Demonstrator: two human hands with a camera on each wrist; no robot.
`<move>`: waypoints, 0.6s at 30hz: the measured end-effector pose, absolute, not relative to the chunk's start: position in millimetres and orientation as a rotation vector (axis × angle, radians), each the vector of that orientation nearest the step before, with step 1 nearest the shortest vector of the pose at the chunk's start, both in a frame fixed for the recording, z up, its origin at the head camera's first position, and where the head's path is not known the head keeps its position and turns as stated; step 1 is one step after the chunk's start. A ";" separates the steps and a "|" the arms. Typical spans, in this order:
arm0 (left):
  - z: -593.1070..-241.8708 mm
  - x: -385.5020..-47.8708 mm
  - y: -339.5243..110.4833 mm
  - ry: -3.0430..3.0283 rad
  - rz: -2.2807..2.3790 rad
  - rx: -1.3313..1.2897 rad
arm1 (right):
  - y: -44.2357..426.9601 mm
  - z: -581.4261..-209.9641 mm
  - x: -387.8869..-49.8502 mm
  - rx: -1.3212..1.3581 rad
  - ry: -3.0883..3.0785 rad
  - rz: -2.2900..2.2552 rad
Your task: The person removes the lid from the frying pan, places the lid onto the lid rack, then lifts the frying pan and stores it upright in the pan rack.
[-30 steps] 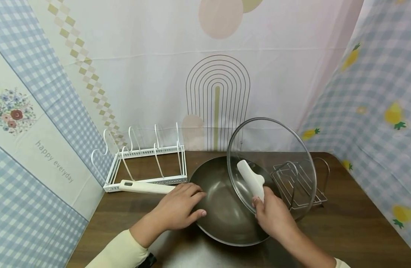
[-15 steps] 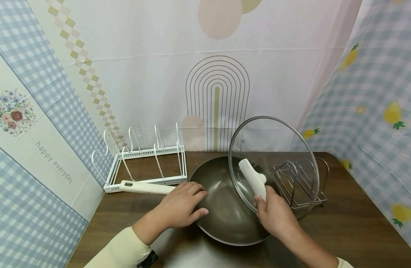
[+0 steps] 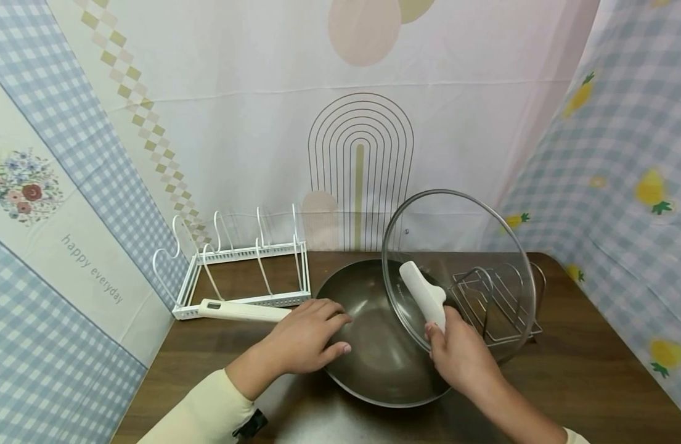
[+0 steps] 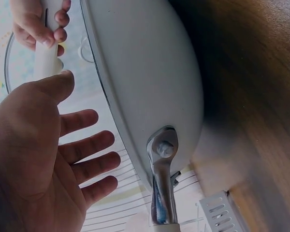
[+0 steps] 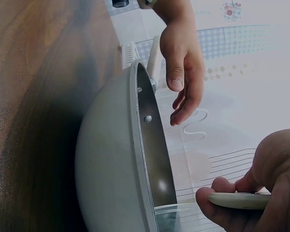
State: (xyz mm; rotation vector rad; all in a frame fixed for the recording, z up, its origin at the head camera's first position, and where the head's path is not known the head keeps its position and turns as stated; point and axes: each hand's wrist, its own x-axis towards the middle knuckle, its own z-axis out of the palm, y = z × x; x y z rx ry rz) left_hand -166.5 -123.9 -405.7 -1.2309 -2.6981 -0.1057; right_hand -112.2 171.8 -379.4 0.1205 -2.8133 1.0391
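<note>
A dark-lined wok [image 3: 373, 345] sits on the table, its cream handle [image 3: 243, 311] pointing left; its pale outside [image 4: 150, 72] fills much of the left wrist view. My left hand [image 3: 307, 339] hovers above the wok's left rim, fingers relaxed and slightly spread. Nothing is in its grasp, as the left wrist view [image 4: 43, 154] of the hand confirms. With my right hand [image 3: 462, 354] I grip the white handle [image 3: 423, 293] of a round glass lid [image 3: 473, 246]. The lid is tilted up over the wok's right side, and its lower edge is partly hidden by my hand.
A white rack [image 3: 279, 300] with upright dividers stands behind the wok handle, at the back left. Right of the wok is a metal wire rack [image 3: 523, 338], partly seen through the lid glass. Patterned cloths [image 3: 251, 148] hang behind and beside the wooden table [image 3: 584, 370].
My right hand has shifted the lid slightly right and up. The left hand has drifted a little right over the wok's rim. The wok and racks have not moved.
</note>
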 end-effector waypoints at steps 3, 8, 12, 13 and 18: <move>-404.4 -166.9 -122.5 -2.699 -0.103 -1.233 | 173.1 -378.2 -112.0 0.122 -2.811 1.036; -402.3 -168.6 -120.6 -2.689 -0.114 -1.234 | 174.2 -375.9 -112.0 0.126 -2.800 1.008; -401.2 -169.8 -119.3 -2.695 -0.116 -1.236 | 175.2 -374.1 -112.0 0.127 -2.795 0.990; -401.2 -170.1 -119.0 -2.697 -0.117 -1.236 | 175.5 -373.7 -111.8 0.125 -2.796 0.989; -400.2 -171.8 -118.4 -2.711 -0.096 -1.236 | 177.3 -371.8 -111.2 0.125 -2.801 0.984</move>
